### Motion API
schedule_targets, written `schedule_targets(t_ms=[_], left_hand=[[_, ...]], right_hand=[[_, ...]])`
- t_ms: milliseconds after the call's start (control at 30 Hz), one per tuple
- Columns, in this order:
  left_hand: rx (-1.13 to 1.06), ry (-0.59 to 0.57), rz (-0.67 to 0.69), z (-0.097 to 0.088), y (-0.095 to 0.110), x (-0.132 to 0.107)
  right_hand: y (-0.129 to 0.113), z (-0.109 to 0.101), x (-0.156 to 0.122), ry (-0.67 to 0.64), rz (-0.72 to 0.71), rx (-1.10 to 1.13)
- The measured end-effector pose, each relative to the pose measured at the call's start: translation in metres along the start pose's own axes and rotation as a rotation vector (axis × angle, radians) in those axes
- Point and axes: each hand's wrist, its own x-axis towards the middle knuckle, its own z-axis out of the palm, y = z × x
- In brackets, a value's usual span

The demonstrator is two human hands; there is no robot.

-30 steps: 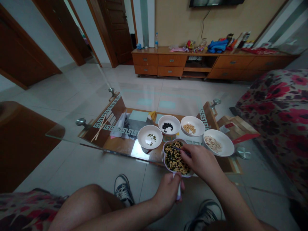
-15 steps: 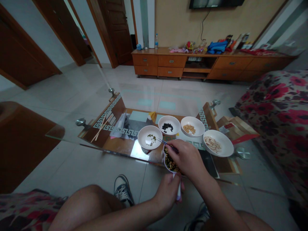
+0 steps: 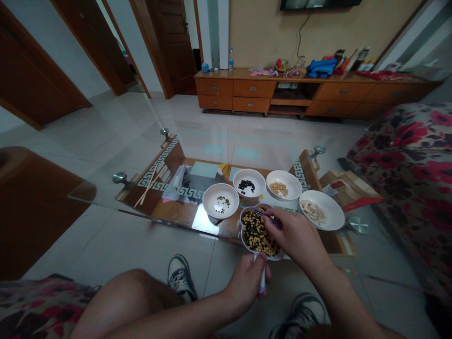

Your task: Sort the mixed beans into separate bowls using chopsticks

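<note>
A purple-rimmed bowl of mixed beans [image 3: 256,231] stands at the near edge of a glass table [image 3: 106,188]. My left hand [image 3: 247,280] is closed round the bowl's handle below its rim. My right hand [image 3: 294,235] pinches thin tweezers [image 3: 267,216], their tips over the mixed beans. Behind the bowl stand white bowls: one with green beans [image 3: 221,201], one with black beans [image 3: 249,182], one with yellow beans [image 3: 283,185] and one with pale seeds [image 3: 321,209].
Chopsticks [image 3: 150,185] and papers lie on the shelf under the glass. A floral sofa [image 3: 409,160] is on the right, a cardboard box [image 3: 348,188] beside it. A wooden TV cabinet [image 3: 310,92] lines the far wall. My knee and shoes are below.
Half a second ago my right hand reached left with the tweezers over the green-bean bowl. It has come back right, over the mixed beans. My left hand has stayed on the handle.
</note>
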Motion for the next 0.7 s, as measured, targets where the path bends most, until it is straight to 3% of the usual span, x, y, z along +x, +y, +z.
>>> schedule_targets(t_ms=[300, 700], left_hand=[[0.018, -0.008, 0.004, 0.000, 0.001, 0.001], [0.012, -0.003, -0.011, 0.001, 0.003, -0.002]], right_hand=[[0.001, 0.005, -0.003, -0.207, -0.005, -0.017], [-0.006, 0.014, -0.002, -0.254, -0.022, -0.011]])
